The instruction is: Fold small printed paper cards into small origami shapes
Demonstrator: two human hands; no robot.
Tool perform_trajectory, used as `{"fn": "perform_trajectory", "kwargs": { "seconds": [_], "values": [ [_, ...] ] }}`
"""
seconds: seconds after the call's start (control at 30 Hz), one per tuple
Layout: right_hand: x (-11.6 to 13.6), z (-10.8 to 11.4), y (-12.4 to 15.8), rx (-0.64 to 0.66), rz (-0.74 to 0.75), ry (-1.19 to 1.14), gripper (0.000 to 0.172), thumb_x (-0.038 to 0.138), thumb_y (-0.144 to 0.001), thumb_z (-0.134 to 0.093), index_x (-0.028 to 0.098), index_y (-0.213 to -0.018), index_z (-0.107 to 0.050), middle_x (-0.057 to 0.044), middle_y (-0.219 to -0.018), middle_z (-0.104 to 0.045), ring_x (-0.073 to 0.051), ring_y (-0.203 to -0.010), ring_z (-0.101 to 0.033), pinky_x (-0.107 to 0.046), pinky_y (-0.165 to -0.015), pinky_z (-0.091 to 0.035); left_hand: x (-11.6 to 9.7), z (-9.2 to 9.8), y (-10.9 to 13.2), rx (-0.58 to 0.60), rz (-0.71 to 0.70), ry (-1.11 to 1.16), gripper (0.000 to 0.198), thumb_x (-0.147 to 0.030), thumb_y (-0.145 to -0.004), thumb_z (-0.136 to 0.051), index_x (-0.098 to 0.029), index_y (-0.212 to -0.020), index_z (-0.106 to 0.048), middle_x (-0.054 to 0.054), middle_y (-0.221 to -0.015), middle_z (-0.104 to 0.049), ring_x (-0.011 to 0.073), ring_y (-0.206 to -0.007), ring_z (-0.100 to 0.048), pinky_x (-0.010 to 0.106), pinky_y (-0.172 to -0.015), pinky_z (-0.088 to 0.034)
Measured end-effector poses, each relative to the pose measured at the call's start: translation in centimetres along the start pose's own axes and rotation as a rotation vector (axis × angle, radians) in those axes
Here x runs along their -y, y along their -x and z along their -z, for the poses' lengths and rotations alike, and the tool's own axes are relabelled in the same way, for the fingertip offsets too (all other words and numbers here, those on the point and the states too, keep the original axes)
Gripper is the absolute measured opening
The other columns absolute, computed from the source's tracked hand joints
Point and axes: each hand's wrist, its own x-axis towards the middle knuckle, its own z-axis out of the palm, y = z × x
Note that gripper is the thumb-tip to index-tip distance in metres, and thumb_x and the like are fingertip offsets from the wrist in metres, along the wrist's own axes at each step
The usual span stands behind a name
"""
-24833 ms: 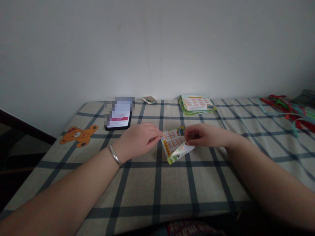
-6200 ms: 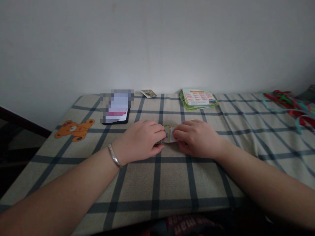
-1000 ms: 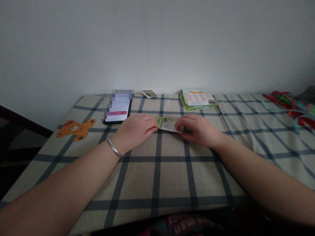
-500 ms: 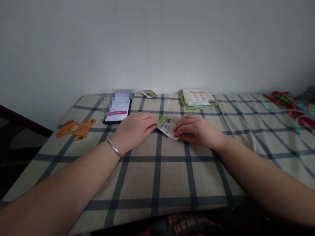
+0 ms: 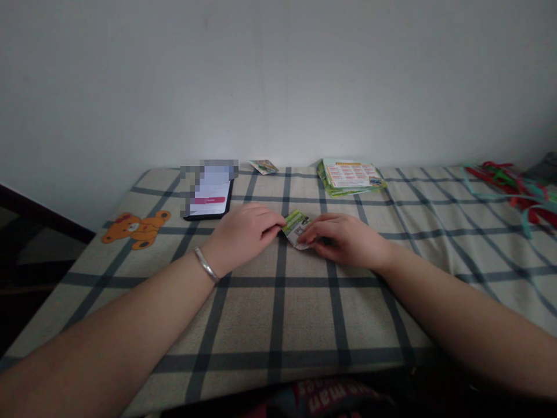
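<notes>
A small green and white printed paper card (image 5: 296,225), with a square code on it, is between my hands above the checked tablecloth. My left hand (image 5: 249,235), a silver bangle at its wrist, pinches the card's left edge. The fingers of my right hand (image 5: 343,239) are closed on the card's right side and cover part of it. Beyond my left hand lies a phone (image 5: 213,188) with its screen lit. Farther back, past my right hand, rests a stack of printed cards (image 5: 351,175), green and white with red text.
Another small folded card (image 5: 263,166) lies near the wall. An orange teddy bear picture (image 5: 137,230) is on the checked tablecloth (image 5: 243,313) at the left. Red, green and pale blue ribbons (image 5: 513,186) lie at the far right. The wall (image 5: 278,81) stands directly behind the table.
My right fingers have shifted left over the card, hiding more of its right side, and the card looks more bent. My left hand has moved slightly right and nearer.
</notes>
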Motion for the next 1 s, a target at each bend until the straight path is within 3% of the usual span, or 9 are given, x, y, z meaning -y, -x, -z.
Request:
{"fn": "perform_trajectory", "kwargs": {
  "seconds": [0.27, 0.47, 0.73, 0.9, 1.0],
  "values": [
    [0.1, -0.4, 0.1, -0.104, -0.058, -0.11, 0.013, 0.028, -0.089, -0.06, 0.02, -0.096, -0.069, -0.001, -0.087, -0.073, -0.011, -0.075, -0.066, -0.022, -0.067, -0.048, -0.5, -0.2, 0.0, -0.057, 0.074, 0.175, 0.013, -0.02, -0.087, -0.057, -0.019, -0.095, -0.067, 0.001, -0.094, -0.071, 0.0162, -0.09, -0.064, 0.031, -0.084, -0.049],
    [0.4, -0.4, -0.1, -0.081, -0.125, -0.216, 0.014, 0.03, -0.087, -0.063, 0.019, -0.096, -0.066, -0.001, -0.088, -0.073, -0.011, -0.075, -0.067, -0.022, -0.067, -0.049, -1.2, 0.0, -0.1, -0.084, 0.085, 0.205, 0.011, -0.019, -0.086, -0.057, -0.02, -0.091, -0.066, 0.001, -0.091, -0.07, 0.0165, -0.088, -0.063, 0.031, -0.081, -0.048],
    [0.7, 0.2, -0.1, -0.082, -0.265, -0.161, 0.009, 0.017, -0.083, -0.056, 0.019, -0.09, -0.06, -0.001, -0.085, -0.07, -0.013, -0.075, -0.064, -0.024, -0.066, -0.046, -1.7, -0.1, -0.1, -0.072, 0.149, 0.201, 0.006, -0.014, -0.08, -0.06, -0.018, -0.082, -0.062, 0.0, -0.083, -0.067, 0.0172, -0.082, -0.061, 0.031, -0.077, -0.046],
    [0.4, 0.1, -0.2, -0.164, -0.364, -0.053, 0.008, 0.027, -0.083, -0.062, 0.019, -0.085, -0.063, 0.0, -0.077, -0.068, -0.013, -0.069, -0.06, -0.024, -0.062, -0.043, -1.8, -0.4, -0.1, -0.091, 0.272, 0.328, 0.008, -0.016, -0.081, -0.061, -0.02, -0.088, -0.061, -0.003, -0.085, -0.067, 0.0137, -0.079, -0.063, 0.027, -0.073, -0.048],
    [0.2, 0.1, -0.4, -0.191, -0.336, -0.065, 0.01, 0.029, -0.084, -0.063, 0.019, -0.082, -0.065, 0.0, -0.074, -0.065, -0.011, -0.065, -0.057, -0.023, -0.057, -0.039, -1.8, -0.6, -0.1, -0.103, 0.308, 0.383, 0.013, -0.017, -0.081, -0.06, -0.021, -0.093, -0.061, -0.003, -0.088, -0.068, 0.0131, -0.08, -0.065, 0.027, -0.074, -0.049]
  ]
}}
